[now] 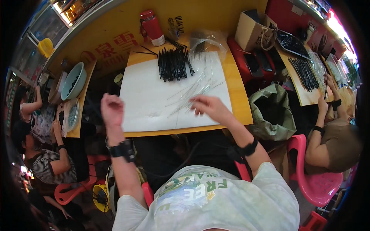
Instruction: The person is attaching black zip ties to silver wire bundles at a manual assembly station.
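Observation:
My right hand (211, 109) is over the white board (142, 92), its fingers bent and pinched on the loose thin wires (185, 101). Which wire lies between the fingertips is too fine to make out. Off the board's left edge, my left hand (112, 110) is raised with its fingers curled closed; anything inside it is hidden. A thick row of black, slender stick-like pieces (171, 64) lies at the board's far side. Beside it, more thin wires stick out of a clear plastic bag (208, 40).
A red flask (152, 29) stands at the table's back. Right of the table are a red case (250, 61) and an open green sack (272, 111). Co-workers sit at side tables, one near a pale basin (74, 81), another on a pink chair (318, 184).

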`<control>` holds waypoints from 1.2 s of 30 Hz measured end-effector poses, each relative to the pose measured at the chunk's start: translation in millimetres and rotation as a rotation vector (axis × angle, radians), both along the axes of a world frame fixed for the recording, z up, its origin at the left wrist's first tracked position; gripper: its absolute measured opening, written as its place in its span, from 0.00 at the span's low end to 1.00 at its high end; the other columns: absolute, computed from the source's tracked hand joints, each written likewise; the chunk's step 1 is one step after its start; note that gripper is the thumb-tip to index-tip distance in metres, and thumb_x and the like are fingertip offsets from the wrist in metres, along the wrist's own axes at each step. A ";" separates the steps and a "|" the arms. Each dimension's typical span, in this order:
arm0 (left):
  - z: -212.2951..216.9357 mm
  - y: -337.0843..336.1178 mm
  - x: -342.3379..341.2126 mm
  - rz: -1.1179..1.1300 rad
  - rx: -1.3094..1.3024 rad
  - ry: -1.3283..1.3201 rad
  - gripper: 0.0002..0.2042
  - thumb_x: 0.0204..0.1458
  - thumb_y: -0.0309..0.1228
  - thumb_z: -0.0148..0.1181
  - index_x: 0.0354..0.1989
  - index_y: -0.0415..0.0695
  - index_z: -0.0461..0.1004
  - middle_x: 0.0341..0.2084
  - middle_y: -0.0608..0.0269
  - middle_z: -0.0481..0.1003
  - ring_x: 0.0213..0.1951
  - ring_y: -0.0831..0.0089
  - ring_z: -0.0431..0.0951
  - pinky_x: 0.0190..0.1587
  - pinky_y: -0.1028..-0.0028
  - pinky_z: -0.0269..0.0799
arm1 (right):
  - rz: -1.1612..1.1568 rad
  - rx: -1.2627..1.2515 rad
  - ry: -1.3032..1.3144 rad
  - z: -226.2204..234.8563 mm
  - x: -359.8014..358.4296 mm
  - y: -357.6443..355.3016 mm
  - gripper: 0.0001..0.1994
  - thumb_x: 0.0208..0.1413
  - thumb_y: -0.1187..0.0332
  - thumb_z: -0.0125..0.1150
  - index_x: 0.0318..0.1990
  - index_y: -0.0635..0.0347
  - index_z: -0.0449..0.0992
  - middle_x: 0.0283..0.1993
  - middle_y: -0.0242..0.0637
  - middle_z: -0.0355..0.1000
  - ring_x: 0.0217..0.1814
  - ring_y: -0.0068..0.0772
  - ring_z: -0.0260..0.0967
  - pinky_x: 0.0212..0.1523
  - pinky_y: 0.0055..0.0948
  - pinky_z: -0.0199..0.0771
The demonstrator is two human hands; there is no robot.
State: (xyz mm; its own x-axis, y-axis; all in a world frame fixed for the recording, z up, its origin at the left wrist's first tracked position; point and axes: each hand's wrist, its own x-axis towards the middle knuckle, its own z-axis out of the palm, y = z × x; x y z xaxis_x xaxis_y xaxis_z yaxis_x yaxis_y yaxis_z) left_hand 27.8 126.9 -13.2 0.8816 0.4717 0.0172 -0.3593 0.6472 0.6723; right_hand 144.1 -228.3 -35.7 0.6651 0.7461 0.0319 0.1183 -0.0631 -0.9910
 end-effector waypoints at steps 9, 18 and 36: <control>-72.3 -88.7 32.9 -0.167 -0.191 -0.022 0.13 0.59 0.38 0.45 0.24 0.46 0.61 0.23 0.66 0.66 0.27 0.71 0.68 0.30 0.75 0.63 | -0.340 -0.141 0.157 -29.7 81.9 103.7 0.13 0.52 0.69 0.57 0.39 0.73 0.71 0.27 0.40 0.73 0.25 0.29 0.75 0.23 0.21 0.72; -95.3 -92.7 -21.6 -0.110 -0.135 0.090 0.12 0.58 0.35 0.47 0.24 0.46 0.61 0.22 0.67 0.62 0.26 0.72 0.65 0.30 0.75 0.61 | -0.403 -0.069 0.364 -52.9 107.9 125.6 0.14 0.46 0.75 0.64 0.39 0.70 0.68 0.25 0.35 0.71 0.20 0.21 0.68 0.18 0.19 0.67; -42.2 -115.9 -7.8 -0.393 0.024 0.274 0.16 0.58 0.36 0.48 0.47 0.35 0.71 0.41 0.59 0.75 0.41 0.73 0.74 0.42 0.76 0.70 | 0.051 0.055 0.683 1.1 -39.0 78.7 0.14 0.50 0.75 0.60 0.46 0.66 0.72 0.29 0.28 0.70 0.24 0.14 0.61 0.24 0.14 0.60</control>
